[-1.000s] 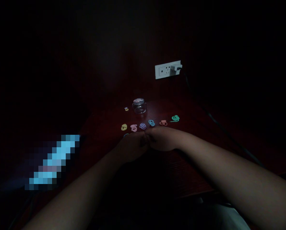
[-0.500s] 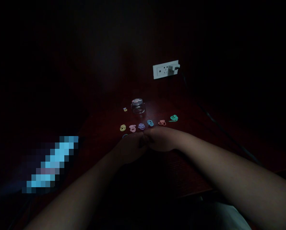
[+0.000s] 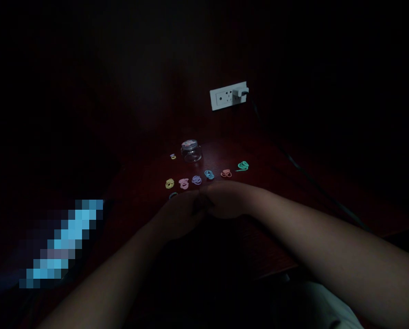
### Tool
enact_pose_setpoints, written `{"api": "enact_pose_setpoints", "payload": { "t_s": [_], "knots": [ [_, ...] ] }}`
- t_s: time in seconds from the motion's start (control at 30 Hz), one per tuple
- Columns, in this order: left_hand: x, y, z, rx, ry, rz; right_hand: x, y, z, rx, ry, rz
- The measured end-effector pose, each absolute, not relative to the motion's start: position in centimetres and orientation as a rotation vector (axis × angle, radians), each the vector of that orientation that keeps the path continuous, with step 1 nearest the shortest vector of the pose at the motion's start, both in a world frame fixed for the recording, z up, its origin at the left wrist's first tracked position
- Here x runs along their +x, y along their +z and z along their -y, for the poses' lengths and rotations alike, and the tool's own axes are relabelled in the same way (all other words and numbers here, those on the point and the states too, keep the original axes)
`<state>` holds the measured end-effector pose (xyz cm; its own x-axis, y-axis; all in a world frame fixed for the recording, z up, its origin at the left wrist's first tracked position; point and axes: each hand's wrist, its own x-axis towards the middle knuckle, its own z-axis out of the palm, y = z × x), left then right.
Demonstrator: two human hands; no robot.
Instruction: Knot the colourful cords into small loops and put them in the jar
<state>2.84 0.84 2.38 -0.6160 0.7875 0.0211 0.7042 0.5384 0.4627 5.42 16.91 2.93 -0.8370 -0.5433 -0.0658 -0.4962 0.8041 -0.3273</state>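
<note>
My left hand [image 3: 182, 211] and my right hand [image 3: 225, 198] meet knuckle to knuckle low over the dark red table. Both look closed, but the fingertips are hidden and I cannot make out what they hold. Just beyond them lies a row of small elastic bands in colour piles: yellow [image 3: 169, 183], pink [image 3: 184, 183], purple [image 3: 196, 180], blue [image 3: 209, 174], coral [image 3: 226, 173] and green [image 3: 243, 166]. Part of another dark band [image 3: 173, 195] shows beside my left hand. A lidded clear jar [image 3: 191, 151] stands behind the row, with a few small bands [image 3: 173, 156] to its left.
A white wall socket [image 3: 228, 96] with a plugged-in adapter sits at the back. Its cable [image 3: 310, 180] runs down the right side of the table [image 3: 273, 256]. A bright pixelated screen [image 3: 67, 242] is at the left. The room is very dark.
The whole scene has shifted slightly left as the camera turned. My hands stay together in nearly the same pose, and the piles and jar keep their places on the table.
</note>
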Motion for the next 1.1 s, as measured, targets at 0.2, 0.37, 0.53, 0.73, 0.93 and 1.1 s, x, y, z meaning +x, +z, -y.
{"api": "enact_pose_setpoints", "payload": {
  "t_s": [0.2, 0.37, 0.53, 0.73, 0.93, 1.1],
  "knots": [
    [2.62, 2.23, -0.77, 1.238, 0.610, -2.600, 5.25, 2.97, -16.96, -0.856, -0.433, -2.837],
    [2.51, 2.04, -0.66, 1.281, 0.610, -2.581, 5.23, 3.07, -16.98, -0.824, -0.434, -2.802],
    [2.54, 2.09, -0.61, 1.307, 0.578, -2.597, 5.40, 3.27, -17.00, -0.751, -0.465, -2.793],
    [2.46, 1.95, -0.55, 1.279, 0.546, -2.632, 5.28, 2.94, -17.12, -0.743, -0.512, -2.799],
    [2.44, 1.91, -0.59, 1.296, 0.584, -2.608, 5.17, 2.72, -17.16, -0.720, -0.540, -2.814],
    [2.49, 1.99, -0.59, 1.312, 0.612, -2.588, 5.48, 3.18, -17.01, -0.704, -0.507, -2.793]
  ]
}}
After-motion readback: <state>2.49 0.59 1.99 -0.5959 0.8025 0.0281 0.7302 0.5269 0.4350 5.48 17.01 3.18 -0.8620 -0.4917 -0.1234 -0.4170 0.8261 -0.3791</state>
